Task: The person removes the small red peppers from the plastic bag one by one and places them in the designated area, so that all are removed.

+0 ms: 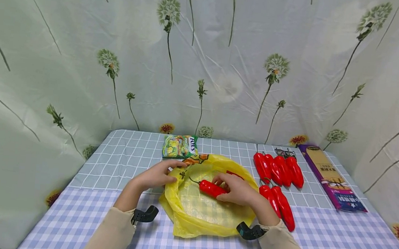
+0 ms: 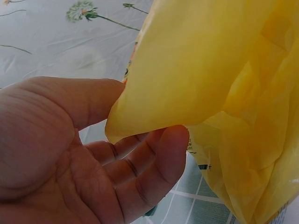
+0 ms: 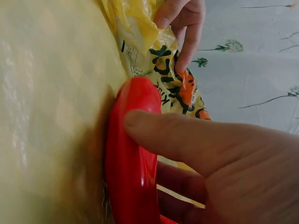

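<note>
A table (image 1: 80, 225) is filling the scene, dressed in a blue-and-white checked cloth in front and a grey-green grid cloth (image 1: 125, 153) behind, and a pale backdrop printed with dandelions (image 1: 226, 63) is hanging all around it. At the back, a green snack packet (image 1: 180, 145) is lying flat; to the right, a row of red peppers (image 1: 278, 169) is sitting beside a long purple box (image 1: 333, 178), with two more peppers (image 1: 279, 202) lying nearer the front.

In the middle, a yellow plastic bag (image 1: 205, 216) is lying open. The left hand (image 1: 156, 175) is pinching the bag's rim between thumb and curled fingers, holding the mouth up. The right hand (image 1: 238, 190) is reaching into the bag's mouth, thumb and fingers wrapping round a red pepper (image 1: 211, 189), which is lying inside the opening against the yellow plastic.
</note>
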Action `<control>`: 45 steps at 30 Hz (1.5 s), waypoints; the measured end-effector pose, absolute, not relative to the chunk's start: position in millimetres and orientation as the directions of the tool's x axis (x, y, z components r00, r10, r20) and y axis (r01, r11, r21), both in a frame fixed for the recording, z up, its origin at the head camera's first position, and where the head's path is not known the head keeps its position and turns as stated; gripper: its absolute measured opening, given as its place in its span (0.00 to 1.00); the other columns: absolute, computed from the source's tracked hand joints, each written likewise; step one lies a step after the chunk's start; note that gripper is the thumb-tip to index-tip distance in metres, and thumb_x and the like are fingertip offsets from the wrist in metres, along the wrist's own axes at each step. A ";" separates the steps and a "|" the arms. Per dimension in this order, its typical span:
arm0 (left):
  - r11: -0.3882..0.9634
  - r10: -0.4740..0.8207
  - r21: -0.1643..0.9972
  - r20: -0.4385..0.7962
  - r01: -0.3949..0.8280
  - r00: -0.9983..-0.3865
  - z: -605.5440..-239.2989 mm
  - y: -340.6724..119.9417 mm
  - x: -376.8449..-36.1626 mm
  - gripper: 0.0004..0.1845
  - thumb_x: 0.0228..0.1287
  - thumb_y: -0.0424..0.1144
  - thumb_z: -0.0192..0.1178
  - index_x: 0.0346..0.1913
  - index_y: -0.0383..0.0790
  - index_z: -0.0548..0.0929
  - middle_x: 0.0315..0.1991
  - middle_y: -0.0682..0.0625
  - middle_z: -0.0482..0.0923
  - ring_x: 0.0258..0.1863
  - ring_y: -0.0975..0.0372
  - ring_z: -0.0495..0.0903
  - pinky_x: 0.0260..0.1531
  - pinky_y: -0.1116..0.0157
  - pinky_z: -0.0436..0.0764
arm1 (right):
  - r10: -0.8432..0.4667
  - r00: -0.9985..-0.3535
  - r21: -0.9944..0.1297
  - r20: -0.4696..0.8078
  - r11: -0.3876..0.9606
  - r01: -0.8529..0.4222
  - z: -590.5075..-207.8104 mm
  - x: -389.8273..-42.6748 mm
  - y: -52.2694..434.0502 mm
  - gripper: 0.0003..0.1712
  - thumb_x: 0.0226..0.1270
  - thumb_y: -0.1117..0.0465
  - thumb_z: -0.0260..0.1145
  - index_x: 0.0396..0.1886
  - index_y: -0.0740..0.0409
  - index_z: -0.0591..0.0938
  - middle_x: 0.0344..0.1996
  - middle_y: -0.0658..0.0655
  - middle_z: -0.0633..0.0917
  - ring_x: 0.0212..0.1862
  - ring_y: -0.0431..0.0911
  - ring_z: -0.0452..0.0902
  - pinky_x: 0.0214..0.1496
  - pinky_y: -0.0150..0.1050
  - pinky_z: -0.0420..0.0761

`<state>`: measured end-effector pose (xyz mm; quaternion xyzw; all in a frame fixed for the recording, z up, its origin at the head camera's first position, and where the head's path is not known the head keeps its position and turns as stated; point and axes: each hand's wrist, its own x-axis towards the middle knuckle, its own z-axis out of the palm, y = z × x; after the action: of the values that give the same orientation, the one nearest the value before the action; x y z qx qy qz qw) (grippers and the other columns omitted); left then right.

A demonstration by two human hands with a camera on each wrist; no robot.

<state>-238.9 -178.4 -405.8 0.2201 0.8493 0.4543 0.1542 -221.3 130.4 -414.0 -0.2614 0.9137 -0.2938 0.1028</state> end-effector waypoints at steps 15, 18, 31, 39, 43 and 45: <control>0.516 0.508 0.819 -0.058 0.250 -0.859 -406.6 -177.3 -239.7 0.27 0.63 0.26 0.58 0.66 0.39 0.75 0.63 0.36 0.73 0.35 0.58 0.76 0.34 0.66 0.80 | -0.601 -0.796 -0.588 -0.080 0.673 -0.449 -404.8 -213.5 128.7 0.34 0.58 0.61 0.72 0.64 0.46 0.71 0.48 0.50 0.83 0.47 0.43 0.78 0.50 0.40 0.83; 0.519 0.510 0.816 -0.057 0.254 -0.858 -405.7 -177.0 -239.0 0.27 0.63 0.26 0.58 0.67 0.39 0.75 0.64 0.37 0.73 0.36 0.59 0.76 0.35 0.66 0.80 | -0.611 -0.790 -0.614 -0.054 0.644 -0.456 -398.1 -211.9 128.7 0.40 0.59 0.62 0.70 0.71 0.47 0.66 0.49 0.52 0.82 0.46 0.43 0.78 0.44 0.36 0.82; 0.507 0.501 0.834 -0.079 0.218 -0.862 -407.2 -176.0 -238.5 0.27 0.65 0.26 0.57 0.68 0.41 0.74 0.64 0.38 0.72 0.33 0.58 0.75 0.30 0.64 0.79 | -0.585 -0.810 -0.718 0.044 0.545 -0.433 -365.9 -207.3 153.0 0.46 0.59 0.64 0.67 0.74 0.36 0.59 0.54 0.57 0.80 0.46 0.47 0.80 0.46 0.40 0.83; 0.510 0.501 0.832 -0.081 0.219 -0.862 -407.9 -176.3 -238.7 0.27 0.66 0.27 0.57 0.68 0.40 0.74 0.63 0.37 0.72 0.34 0.57 0.75 0.31 0.63 0.80 | -0.517 -0.854 -0.772 0.054 0.521 -0.364 -353.4 -207.4 173.1 0.46 0.55 0.65 0.71 0.71 0.41 0.59 0.58 0.57 0.77 0.55 0.51 0.78 0.55 0.47 0.83; 0.511 0.501 0.831 -0.082 0.218 -0.862 -407.6 -175.6 -238.2 0.27 0.65 0.27 0.57 0.68 0.40 0.74 0.63 0.38 0.72 0.35 0.57 0.75 0.31 0.63 0.80 | -0.491 -0.868 -0.785 0.065 0.512 -0.348 -350.0 -208.8 184.5 0.45 0.54 0.66 0.71 0.69 0.44 0.59 0.59 0.58 0.77 0.58 0.53 0.74 0.53 0.44 0.82; 0.511 0.501 0.831 -0.081 0.219 -0.861 -407.3 -175.2 -238.2 0.27 0.65 0.27 0.57 0.68 0.40 0.74 0.63 0.37 0.72 0.35 0.57 0.75 0.31 0.63 0.80 | -0.477 -0.877 -0.790 0.064 0.513 -0.336 -348.5 -208.6 190.6 0.44 0.57 0.67 0.69 0.69 0.45 0.57 0.60 0.60 0.76 0.58 0.54 0.73 0.50 0.42 0.82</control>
<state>-238.2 -175.2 -407.3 0.2107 0.8548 0.4473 0.1579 -208.6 190.6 -348.5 -0.2347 0.8660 -0.4341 0.0810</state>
